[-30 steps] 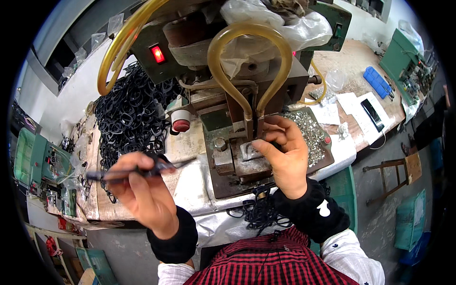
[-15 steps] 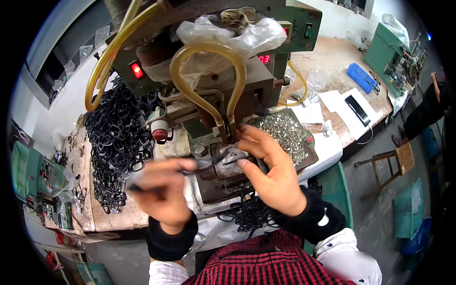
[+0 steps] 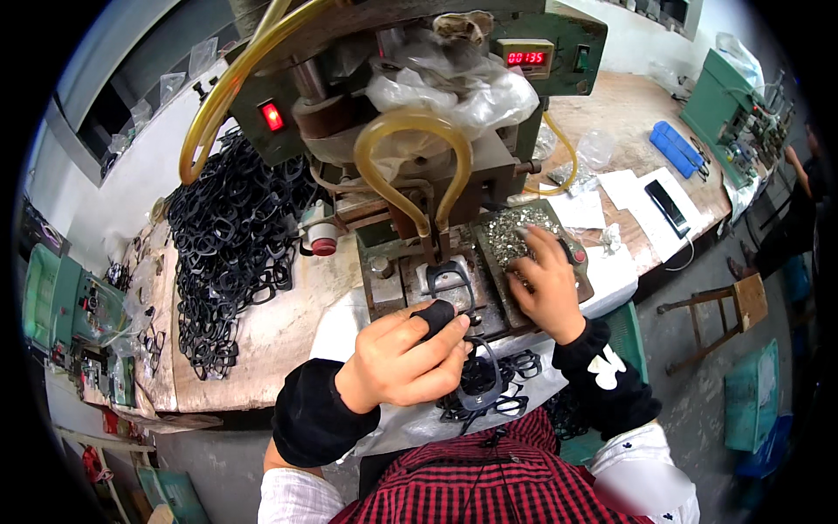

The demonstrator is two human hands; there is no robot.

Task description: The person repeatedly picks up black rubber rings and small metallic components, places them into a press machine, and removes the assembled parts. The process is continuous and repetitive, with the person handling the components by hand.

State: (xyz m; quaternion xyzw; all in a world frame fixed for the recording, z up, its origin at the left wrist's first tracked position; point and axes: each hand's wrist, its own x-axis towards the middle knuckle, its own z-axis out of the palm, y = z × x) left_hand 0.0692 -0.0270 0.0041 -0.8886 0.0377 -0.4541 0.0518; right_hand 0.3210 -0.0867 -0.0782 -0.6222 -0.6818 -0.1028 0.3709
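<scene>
My left hand [image 3: 406, 358] is closed on a dark eyeglass frame [image 3: 485, 397], beside the machine's metal fixture. One rim of the frame lies over the fixture [image 3: 426, 281], and the other hangs toward me. A black cover [image 3: 434, 318] sits on one of that hand's fingers. My right hand [image 3: 548, 288] is over a tray of small shiny metal parts [image 3: 513, 234]. Its fingers are bent and apart, their tips slightly blurred, and nothing shows between them. Above the fixture, a looped yellow tube [image 3: 367, 144] runs down to the machine's head.
A large heap of black eyeglass frames [image 3: 231, 236] covers the bench at left. More frames [image 3: 524, 362] lie near my lap. A red button [image 3: 323, 246] sticks out left of the fixture. At right are a phone [image 3: 667, 208], a blue case [image 3: 676, 148] and a wooden stool [image 3: 749, 299].
My right hand has moved from the fixture rightward to the metal parts tray. My left hand has come in from the left, bringing the eyeglass frame to the fixture. The view has shifted slightly.
</scene>
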